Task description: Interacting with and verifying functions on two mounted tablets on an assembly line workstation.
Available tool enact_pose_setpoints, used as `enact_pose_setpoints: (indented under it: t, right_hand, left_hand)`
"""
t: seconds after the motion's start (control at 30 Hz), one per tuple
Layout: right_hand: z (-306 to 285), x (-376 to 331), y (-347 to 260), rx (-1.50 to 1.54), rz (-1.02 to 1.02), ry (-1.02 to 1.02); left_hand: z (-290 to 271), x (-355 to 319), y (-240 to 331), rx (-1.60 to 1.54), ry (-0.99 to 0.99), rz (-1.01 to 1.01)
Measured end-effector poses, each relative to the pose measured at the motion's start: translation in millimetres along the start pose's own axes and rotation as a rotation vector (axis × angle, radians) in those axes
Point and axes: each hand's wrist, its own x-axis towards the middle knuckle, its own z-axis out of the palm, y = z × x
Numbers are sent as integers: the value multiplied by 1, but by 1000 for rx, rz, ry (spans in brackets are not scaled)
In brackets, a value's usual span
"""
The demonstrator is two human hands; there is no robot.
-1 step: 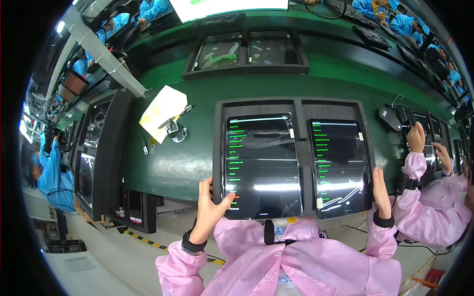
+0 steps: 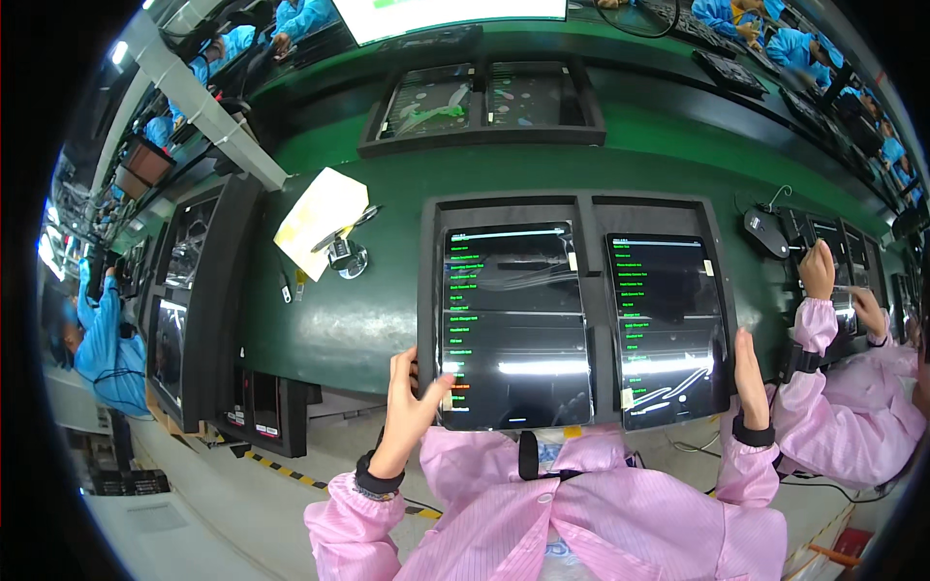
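Note:
In front of me a black two-compartment tray (image 2: 587,254) juts over the table's front edge. Each compartment contains a dark-screened tablet: the left tablet (image 2: 523,324) and the right tablet (image 2: 670,305) show lists of green lines, with one orange line low on the left one. My left hand (image 2: 411,399) grips the tray's left side, fingers outside the wall and thumb over the lower left of the left tablet; whether the thumb touches the glass I cannot tell. Along the tray's lower right side rests my right hand (image 2: 748,380), fingers straight and holding nothing visible; its thumb is hidden.
A yellowish sheet (image 2: 320,218) lies left of the tray beside a small clear round object (image 2: 351,261). Another tray (image 2: 484,140) of tablets stands at the back. At right are a black mouse (image 2: 765,234) and a pink-sleeved co-worker's hand (image 2: 819,271). Stacked trays (image 2: 228,290) stand at left.
My left thumb has shifted slightly up and left, uncovering more of the orange line on the left tablet. My right hand and the tray stay essentially in place.

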Motion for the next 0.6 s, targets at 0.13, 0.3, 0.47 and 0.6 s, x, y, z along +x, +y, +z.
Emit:
enact_pose_setpoints:
  t: [0.13, 0.3, 0.47, 0.6]
  right_hand:
    - [-14, 4, -12, 543, 356, -234]
    - [-21, 2, -57, 483, 267, -243]
    - [-10, 50, -132, 531, 84, -288]
    - [40, 145, -187, 445, -254, -322]
  left_hand:
    - [4, -6, 29, -373, 206, -274]
    - [-27, 2, 75, -430, 78, -65]
    - [-88, 84, 102, -531, 88, 48]
    - [-140, 212, 134, -523, -161, -41]
